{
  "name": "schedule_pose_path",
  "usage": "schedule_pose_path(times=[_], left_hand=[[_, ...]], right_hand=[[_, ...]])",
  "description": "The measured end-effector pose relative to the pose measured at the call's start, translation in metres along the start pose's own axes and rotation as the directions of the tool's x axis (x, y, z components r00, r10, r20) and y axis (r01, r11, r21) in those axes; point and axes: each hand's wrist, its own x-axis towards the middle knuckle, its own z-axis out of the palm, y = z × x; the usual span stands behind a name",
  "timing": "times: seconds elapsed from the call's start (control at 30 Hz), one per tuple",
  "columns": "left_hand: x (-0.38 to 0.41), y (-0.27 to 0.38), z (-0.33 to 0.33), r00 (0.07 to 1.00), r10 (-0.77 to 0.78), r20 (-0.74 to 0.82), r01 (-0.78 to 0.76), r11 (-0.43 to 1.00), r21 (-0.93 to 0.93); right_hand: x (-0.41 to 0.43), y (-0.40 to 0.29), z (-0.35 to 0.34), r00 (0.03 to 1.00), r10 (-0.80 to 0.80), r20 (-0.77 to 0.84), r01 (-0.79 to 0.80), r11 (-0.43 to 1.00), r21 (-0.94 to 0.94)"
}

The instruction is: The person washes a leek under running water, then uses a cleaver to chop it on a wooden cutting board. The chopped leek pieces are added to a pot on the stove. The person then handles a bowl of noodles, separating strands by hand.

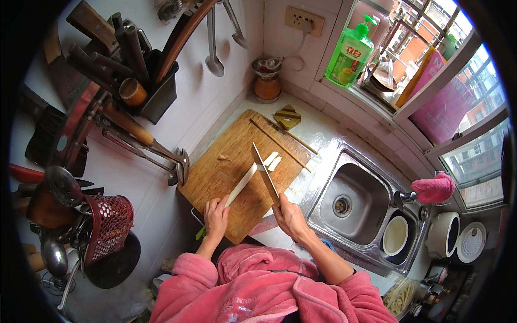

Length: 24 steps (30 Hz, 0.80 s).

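Note:
My left hand (217, 216) grips the lower end of a long pale stalk, likely a scallion or leek (242, 183), lying slantwise on a worn wooden cutting board (210, 169). In my right hand (291, 217) is a kitchen knife (265, 173), its blade across the stalk's far end. Two short pale cut pieces (274, 163) lie just beyond the blade. A pair of chopsticks (280, 145) rests along the board's right side. A small brownish scrap, perhaps ginger (224, 158), lies on the board's left part. Green leaf tips (200, 233) show below my left hand.
A steel sink (355, 202) adjoins the board's right side, with a white bowl (395, 236) in its small basin. A green folded trivet (287, 117) and a brown pot (267, 88) stand behind the board. Ladles (182, 165) and a red utensil basket (109, 226) hang at left.

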Motion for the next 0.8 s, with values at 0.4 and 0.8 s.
schedule_pose_path(times=[0.4,0.8], left_hand=[[0.011,0.012,0.014,0.999,0.012,-0.047,-0.014,0.999,-0.044],[0.014,0.013,0.02,0.999,0.024,-0.029,-0.026,0.997,-0.068]], right_hand=[[0.001,0.003,0.012,0.998,-0.064,0.009,0.064,0.997,-0.049],[0.016,0.001,0.013,0.994,-0.053,0.095,0.055,0.998,-0.016]])
